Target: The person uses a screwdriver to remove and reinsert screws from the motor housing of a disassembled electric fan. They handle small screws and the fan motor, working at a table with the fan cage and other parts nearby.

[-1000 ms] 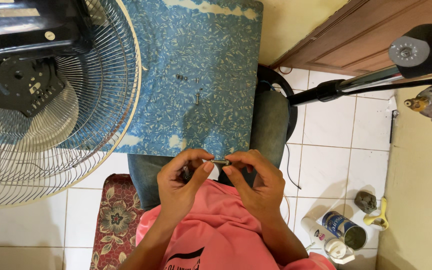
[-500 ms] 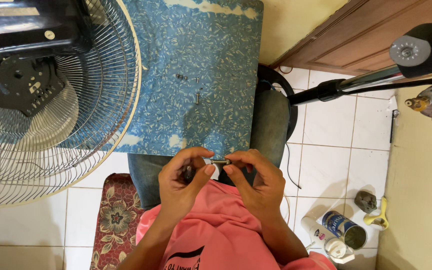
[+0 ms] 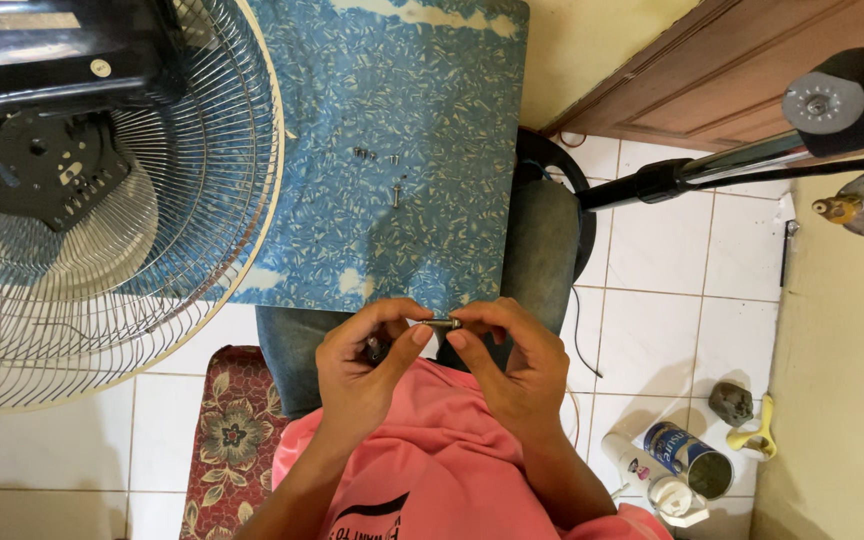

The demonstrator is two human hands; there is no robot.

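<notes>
Centrally, low in frame, a small metal rod (image 3: 441, 324) is pinched between left hand (image 3: 362, 372) and right hand (image 3: 514, 365) fingertips; it should be kept level, gripped firmly, above the lap.

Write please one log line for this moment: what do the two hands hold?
left hand: holds small metal part | right hand: pinches same part | screws: loose on blue tabletop | fan grille: at left
</notes>
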